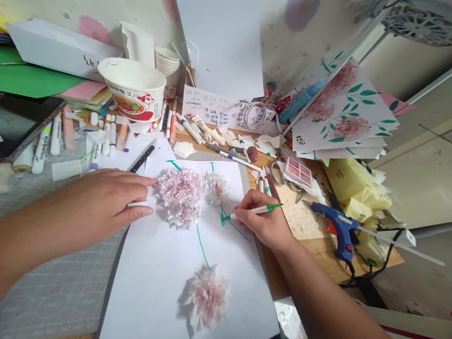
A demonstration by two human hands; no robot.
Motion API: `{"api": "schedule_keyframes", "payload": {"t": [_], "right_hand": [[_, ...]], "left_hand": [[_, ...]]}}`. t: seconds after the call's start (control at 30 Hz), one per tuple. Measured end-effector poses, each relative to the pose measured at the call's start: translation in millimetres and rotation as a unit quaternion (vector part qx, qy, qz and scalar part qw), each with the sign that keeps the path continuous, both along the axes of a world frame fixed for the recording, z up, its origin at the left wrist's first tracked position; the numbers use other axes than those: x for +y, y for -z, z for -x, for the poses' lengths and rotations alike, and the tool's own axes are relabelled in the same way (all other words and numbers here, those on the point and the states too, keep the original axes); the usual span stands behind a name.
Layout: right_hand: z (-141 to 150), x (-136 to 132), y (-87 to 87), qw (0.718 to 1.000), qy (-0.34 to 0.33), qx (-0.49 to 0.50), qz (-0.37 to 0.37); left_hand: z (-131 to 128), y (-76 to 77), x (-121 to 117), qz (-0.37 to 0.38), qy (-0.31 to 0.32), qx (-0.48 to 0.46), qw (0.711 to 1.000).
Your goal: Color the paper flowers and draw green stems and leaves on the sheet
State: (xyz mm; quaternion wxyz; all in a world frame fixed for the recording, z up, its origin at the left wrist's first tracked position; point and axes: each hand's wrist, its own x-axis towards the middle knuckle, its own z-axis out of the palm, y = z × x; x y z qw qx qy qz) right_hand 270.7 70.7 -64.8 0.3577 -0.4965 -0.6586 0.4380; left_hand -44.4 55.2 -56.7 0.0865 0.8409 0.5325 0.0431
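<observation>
A white sheet of paper [157, 270] lies on a grey cutting mat [53, 286]. Three pink-white paper flowers are stuck on it: a big one [180, 196], a small one [216, 187] and a lower one [207, 297]. Green stems [202, 245] are drawn between them. My left hand [103, 204] lies flat on the sheet's left edge, fingers stretched out beside the big flower. My right hand [263, 220] pinches a green marker [254, 211], its tip on the paper at a green leaf mark just right of the small flower.
Markers and pens [102, 139] litter the desk behind the sheet, with an instant noodle cup [133, 88], a tablet [6, 125] at left, scissors [280, 173], and a blue glue gun [336, 225] at right. Painted flower sheets [346, 115] lean at back right.
</observation>
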Motion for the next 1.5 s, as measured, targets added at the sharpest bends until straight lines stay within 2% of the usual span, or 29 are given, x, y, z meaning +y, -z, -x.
{"api": "schedule_keyframes", "payload": {"t": [0.5,0.8,1.13,1.5], "right_hand": [[1.9,0.2,-1.0,1.000,0.013,-0.009,-0.014],[4.4,1.1,-1.2,0.999,0.026,-0.029,-0.021],[-1.2,-1.0,-2.6,1.000,-0.011,0.001,0.013],[0.6,0.7,-0.9,1.000,0.003,0.004,-0.001]], "left_hand": [[-0.3,-1.6,0.2,-0.016,0.011,0.003,1.000],[2.9,2.9,1.4,-0.032,0.011,-0.006,0.999],[4.6,2.6,2.1,-0.024,0.004,0.002,1.000],[3.0,3.9,2.8,-0.024,0.001,0.005,1.000]]}}
